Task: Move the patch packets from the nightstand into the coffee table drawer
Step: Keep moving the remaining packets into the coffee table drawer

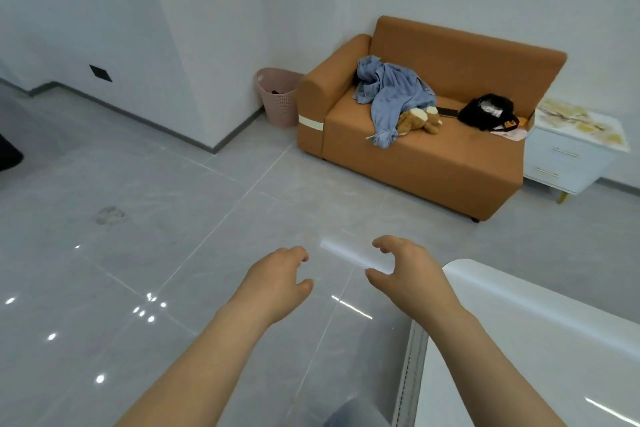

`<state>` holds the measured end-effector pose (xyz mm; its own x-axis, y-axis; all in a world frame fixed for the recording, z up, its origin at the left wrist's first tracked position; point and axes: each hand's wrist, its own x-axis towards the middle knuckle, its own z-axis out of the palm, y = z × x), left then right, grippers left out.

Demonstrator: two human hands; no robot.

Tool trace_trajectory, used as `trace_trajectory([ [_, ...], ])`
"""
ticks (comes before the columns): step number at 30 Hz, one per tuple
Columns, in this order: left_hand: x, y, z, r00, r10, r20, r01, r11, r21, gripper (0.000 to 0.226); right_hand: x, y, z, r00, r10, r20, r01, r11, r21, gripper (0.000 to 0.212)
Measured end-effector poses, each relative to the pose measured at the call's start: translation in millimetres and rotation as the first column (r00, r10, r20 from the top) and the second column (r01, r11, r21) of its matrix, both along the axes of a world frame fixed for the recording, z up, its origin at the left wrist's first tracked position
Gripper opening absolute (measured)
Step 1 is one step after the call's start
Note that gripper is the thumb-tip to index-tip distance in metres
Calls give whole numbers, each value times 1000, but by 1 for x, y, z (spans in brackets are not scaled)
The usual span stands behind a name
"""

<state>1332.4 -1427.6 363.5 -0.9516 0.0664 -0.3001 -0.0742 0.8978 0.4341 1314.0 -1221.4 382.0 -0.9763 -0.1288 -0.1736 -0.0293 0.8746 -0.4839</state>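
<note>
At the far left edge a dark shape (8, 152) sits on the grey tiled floor (156, 204), cut off by the frame. A black socket plate (100, 73) is set low in the white wall. Further right, a pink perforated basket (278, 97) stands in the corner, just beside the arm of an orange sofa (426, 166).

The person's left hand (277, 279) reaches forward over the floor with its fingers loosely curled, holding nothing. On the sofa seat a crumpled blue garment (391, 94) is draped partly over a brown plush toy (419, 120), with a flat dark item (448, 111) lying just behind the toy. The right hand (408, 274) is held level with the left, a clear gap between the two. Its thumb and fingers are bent in a loose claw and it is also empty.

A black bag (486, 111) rests at the sofa's right end, with some papers (509, 133) under its edge. The corner of a glossy white bench (540, 322) fills the lower right, below the right forearm.

Against the sofa's right side stands the white nightstand (568, 163), well apart from both hands, with two drawers and gold handles. Its top carries pale yellow shapes that may be the patch packets (585, 128); they are too blurred to tell from a printed pattern.
</note>
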Motion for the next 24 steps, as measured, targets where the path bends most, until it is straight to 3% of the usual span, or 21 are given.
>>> trace_trajectory([
  [24, -377, 180, -4, 957, -288, -38, 289, 957, 28, 45, -306, 179, -2, 936, -350, 36, 351, 936, -10, 51],
])
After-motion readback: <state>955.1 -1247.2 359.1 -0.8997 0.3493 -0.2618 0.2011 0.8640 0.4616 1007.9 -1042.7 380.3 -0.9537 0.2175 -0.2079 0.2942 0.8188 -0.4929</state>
